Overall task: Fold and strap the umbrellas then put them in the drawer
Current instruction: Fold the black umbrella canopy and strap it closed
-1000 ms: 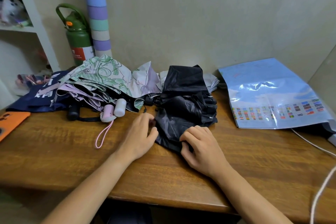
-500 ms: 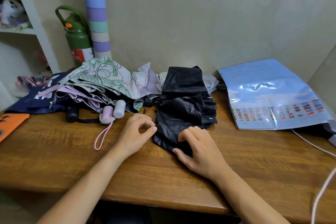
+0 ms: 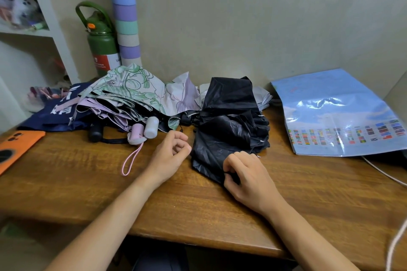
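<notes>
Nearest me on the wooden surface point(image 3: 66, 178), my right hand point(image 3: 248, 178) pinches the front edge of the black umbrella point(image 3: 229, 130), fingers point(image 3: 231, 161) curled into the fabric. Left hand point(image 3: 169, 156) is just beside it, loosely curled, holding nothing. I'd say we're gathering pleats, so wrapping and strapping come next. Floral umbrella point(image 3: 132, 92) waits behind, unfolded; no drawer in sight.

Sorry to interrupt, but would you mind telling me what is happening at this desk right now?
A person is working on a black umbrella lying unstrapped on the wooden desk. Their right hand pinches its near fabric edge, while the left hand hovers beside it with loosely curled fingers, holding nothing. A floral umbrella lies in a loose pile to the left, not folded yet.
</notes>
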The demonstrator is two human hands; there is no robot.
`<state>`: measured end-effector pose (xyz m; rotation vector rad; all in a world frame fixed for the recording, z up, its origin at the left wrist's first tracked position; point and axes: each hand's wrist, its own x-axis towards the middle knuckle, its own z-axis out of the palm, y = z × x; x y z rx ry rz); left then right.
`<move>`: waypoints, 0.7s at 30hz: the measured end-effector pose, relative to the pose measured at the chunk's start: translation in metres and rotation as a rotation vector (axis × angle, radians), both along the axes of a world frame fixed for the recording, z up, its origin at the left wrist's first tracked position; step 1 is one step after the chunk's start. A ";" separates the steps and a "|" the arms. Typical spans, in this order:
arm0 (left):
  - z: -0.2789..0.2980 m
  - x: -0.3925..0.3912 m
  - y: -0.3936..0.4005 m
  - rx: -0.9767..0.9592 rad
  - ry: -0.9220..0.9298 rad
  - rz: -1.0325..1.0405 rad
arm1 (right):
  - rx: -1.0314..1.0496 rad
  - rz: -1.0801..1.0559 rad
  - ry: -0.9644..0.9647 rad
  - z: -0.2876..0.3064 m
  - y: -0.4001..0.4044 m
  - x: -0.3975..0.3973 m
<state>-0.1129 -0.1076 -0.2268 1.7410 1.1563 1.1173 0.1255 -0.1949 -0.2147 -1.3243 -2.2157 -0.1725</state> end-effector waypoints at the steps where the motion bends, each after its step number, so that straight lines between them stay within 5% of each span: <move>1: -0.002 0.001 0.001 -0.002 0.027 0.019 | 0.003 0.001 0.008 0.001 0.000 0.000; 12: 0.001 0.002 -0.003 0.119 0.199 0.013 | 0.025 0.014 0.029 0.002 -0.003 -0.001; 21: 0.009 -0.001 -0.007 0.130 -0.077 -0.041 | 0.085 -0.006 0.051 0.005 -0.003 -0.001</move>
